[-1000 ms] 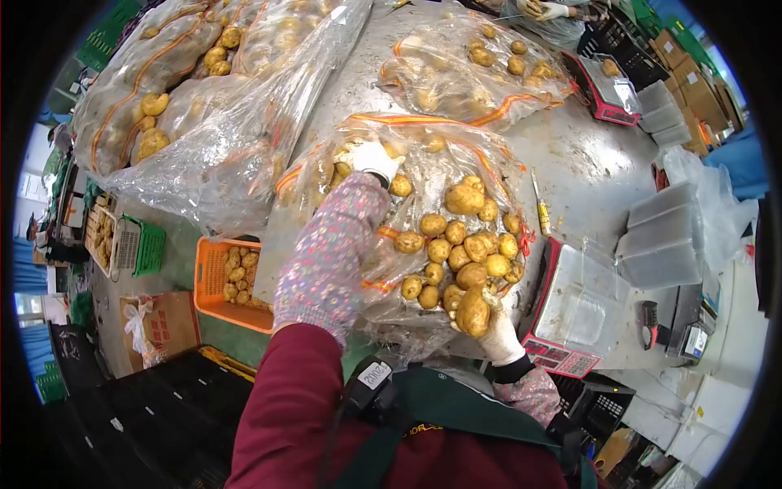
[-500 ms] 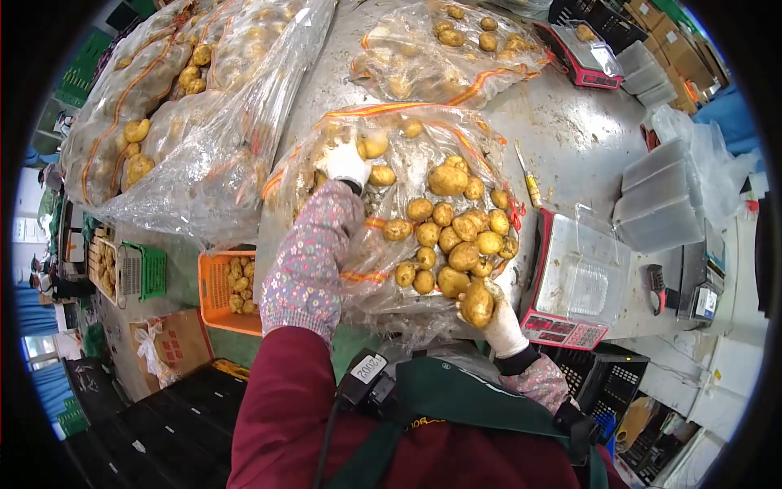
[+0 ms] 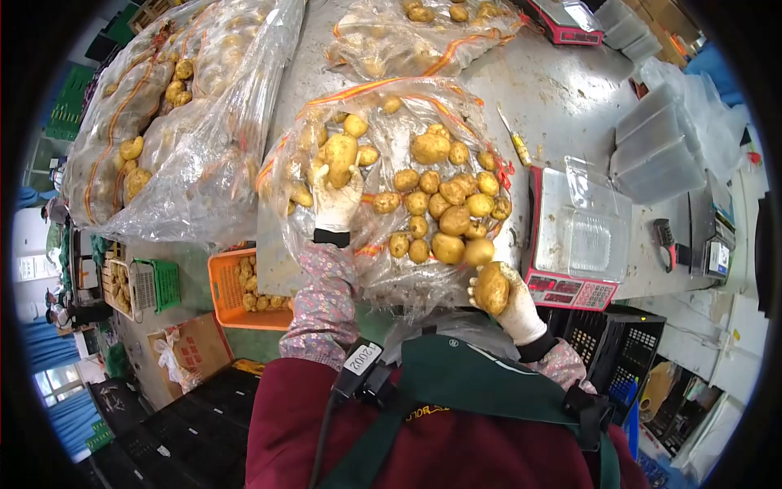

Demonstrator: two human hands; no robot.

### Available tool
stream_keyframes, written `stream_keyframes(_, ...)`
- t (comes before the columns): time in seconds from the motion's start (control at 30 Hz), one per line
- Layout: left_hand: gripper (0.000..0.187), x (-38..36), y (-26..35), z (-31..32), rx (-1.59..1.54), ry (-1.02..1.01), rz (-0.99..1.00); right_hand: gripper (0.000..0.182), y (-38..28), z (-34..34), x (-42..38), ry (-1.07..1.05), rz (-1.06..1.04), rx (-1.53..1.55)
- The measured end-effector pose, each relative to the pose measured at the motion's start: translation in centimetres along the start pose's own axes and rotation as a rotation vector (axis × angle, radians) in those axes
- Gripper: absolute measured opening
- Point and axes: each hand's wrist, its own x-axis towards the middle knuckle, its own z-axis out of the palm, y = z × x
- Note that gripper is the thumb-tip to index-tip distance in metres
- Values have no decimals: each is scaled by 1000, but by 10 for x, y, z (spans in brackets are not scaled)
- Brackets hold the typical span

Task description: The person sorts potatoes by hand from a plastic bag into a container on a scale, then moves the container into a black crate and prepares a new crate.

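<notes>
My left hand (image 3: 336, 205), in a white glove, grips a large potato (image 3: 339, 155) over the left part of an open clear plastic bag (image 3: 383, 273) with orange stripes. A few loose potatoes lie around that hand inside the bag. Near the table's front edge, my gloved right hand (image 3: 521, 316) holds another potato (image 3: 492, 288) in its palm, fingers curled round it. Between the hands, many potatoes (image 3: 454, 220) are heaped on the plastic. A single potato (image 3: 479, 252) sits just above the right hand, at the heap's lower edge.
A red scale (image 3: 562, 281) bearing a clear plastic box (image 3: 588, 244) stands to the right, with a yellow-handled knife (image 3: 520, 148) above it. Stacked clear boxes (image 3: 656, 163) are farther right. Big potato bags (image 3: 195, 155) fill the left; an orange crate (image 3: 224, 293) is below them.
My left hand has lifted a large potato from the bag and drawn it nearer me. The right hand still holds its potato, now turned more upright. The camera view has shifted.
</notes>
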Motion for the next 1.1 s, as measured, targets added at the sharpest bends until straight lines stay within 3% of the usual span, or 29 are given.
stream_keyframes(0.03,52,-9,-7,5,-210,76,-30,46,0,-3,-1,-12,27,52)
stream_keyframes(0.1,56,-24,-20,12,-231,73,-54,46,0,1,6,-40,-11,6)
stream_keyframes(0.17,61,-38,-38,19,-250,71,-114,42,11,-29,39,46,-233,-245)
stream_keyframes(0.23,67,-48,-52,26,-116,-13,-66,34,-6,-35,46,34,-322,-633)
stream_keyframes(0.3,70,-52,-61,21,-176,29,-78,34,-14,-69,59,-136,-292,-661)
stream_keyframes(0.33,70,-57,-62,20,-112,-66,-150,33,-17,-74,58,-69,-215,-595)
stream_keyframes(0.37,69,-62,-66,28,-157,10,-183,34,-24,-77,62,-173,-207,-625)
stream_keyframes(0.43,59,-67,-72,28,-83,6,-210,36,-37,-71,52,-114,-28,-387)
stream_keyframes(0.53,54,-80,-94,53,-63,155,-106,38,-29,-86,65,-200,-92,-352)
stream_keyframes(0.57,51,-83,-91,36,-70,45,-212,39,-28,-87,67,-248,-137,-364)
stream_keyframes(0.6,50,-84,-96,32,-55,22,-194,39,-30,-84,60,-279,8,-148)
stream_keyframes(0.63,48,-85,-105,28,-43,0,-183,37,-20,-95,59,-200,-159,-389)
stream_keyframes(0.67,48,-90,-117,32,-35,4,-176,35,-23,-76,36,-196,-50,-167)
stream_keyframes(0.7,48,-95,-131,38,539,-89,-26,33,-37,-48,6,-182,54,54)
stream_keyframes(0.73,49,-97,-141,45,1107,-188,128,33,-45,-38,-6,-177,50,60)
stream_keyframes(0.77,49,-95,-149,50,1106,-197,114,28,-52,-32,-17,-195,-45,-157)
stream_keyframes(0.83,43,-93,-163,60,1537,-260,386,18,-64,-33,-29,-202,-252,-610)
stream_keyframes(0.87,41,-89,-166,65,1311,-151,182,20,-77,-31,-28,-187,-422,-945)
stream_keyframes(0.9,41,-90,-171,70,1315,-161,175,21,-90,-23,-32,-168,-590,-1281)
stream_keyframes(0.93,36,-93,-178,74,1484,-248,251,30,-91,-9,-34,86,-522,-1496)
stream_keyframes(0.97,33,-95,-183,77,1649,-340,331,30,-85,-2,-30,94,-528,-1488)
stream_keyframes(1.0,35,-88,-188,69,1075,-149,-67,33,-76,1,-26,217,-560,-1629)
stream_keyframes(1.07,39,-84,-194,54,1196,-175,-7,36,-50,4,-9,432,-642,-1875)
stream_keyframes(1.1,44,-85,-196,62,1319,-193,59,31,-43,2,5,408,-528,-1975)
